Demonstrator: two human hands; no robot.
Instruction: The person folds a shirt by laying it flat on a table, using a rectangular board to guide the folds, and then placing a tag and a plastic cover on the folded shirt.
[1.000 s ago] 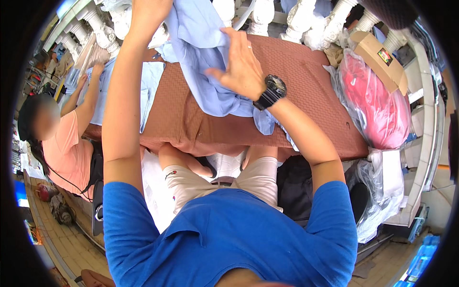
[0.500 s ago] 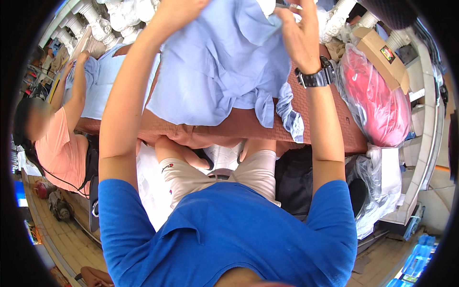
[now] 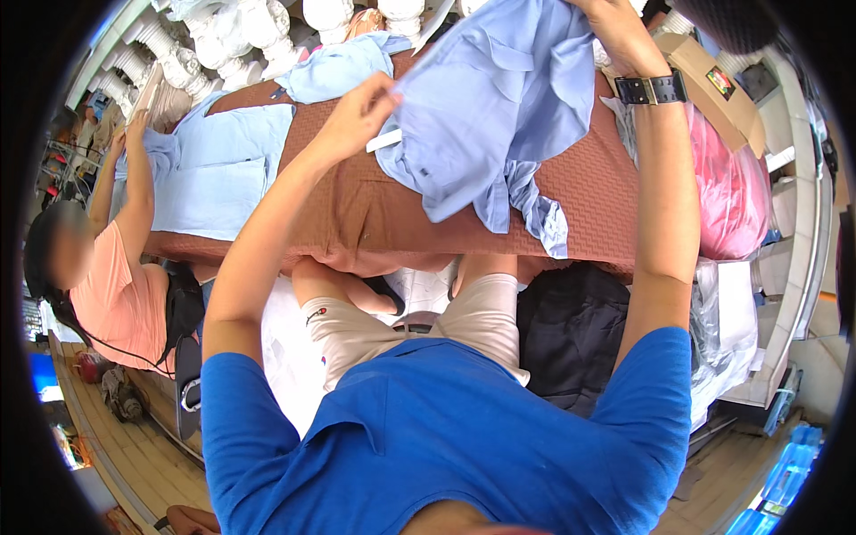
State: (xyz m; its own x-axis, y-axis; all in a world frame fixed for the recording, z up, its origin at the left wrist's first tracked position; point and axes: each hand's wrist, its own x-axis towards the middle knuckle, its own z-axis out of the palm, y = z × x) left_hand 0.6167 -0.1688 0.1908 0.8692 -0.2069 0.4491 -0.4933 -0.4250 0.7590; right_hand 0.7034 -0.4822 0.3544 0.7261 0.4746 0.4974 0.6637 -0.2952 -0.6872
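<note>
Your left hand (image 3: 357,111) is pinched closed on the near edge of a light blue shirt (image 3: 499,107), fingers curled around the cloth, with a small white tag (image 3: 385,141) sticking out just below the knuckles. Your right hand (image 3: 611,27) is raised higher and farther out, gripping the opposite upper edge of the same shirt; the fingers are partly cut off at the top of the view, but the fabric hangs straight from that fist. A black wristwatch (image 3: 655,87) sits on your right wrist just below the hand.

Between your two hands the shirt is stretched and lifted, its body hanging down toward you. Its lower hem and a loose sleeve trail onto the table covered in reddish-brown cloth (image 3: 357,214) beneath your hands.

Beyond your left hand, farther out on the table, lies another light blue garment (image 3: 343,67), crumpled. To the left of your left arm, a folded light blue shirt (image 3: 223,174) lies flat on the same cloth, and another person in a pink top (image 3: 116,303) reaches one arm toward it from that side.

To the right of your right forearm sits a clear bag of pink cloth (image 3: 727,192), with a brown cardboard box (image 3: 713,85) just beyond it. Below your right elbow a black bag (image 3: 571,330) rests beside your knee.
</note>
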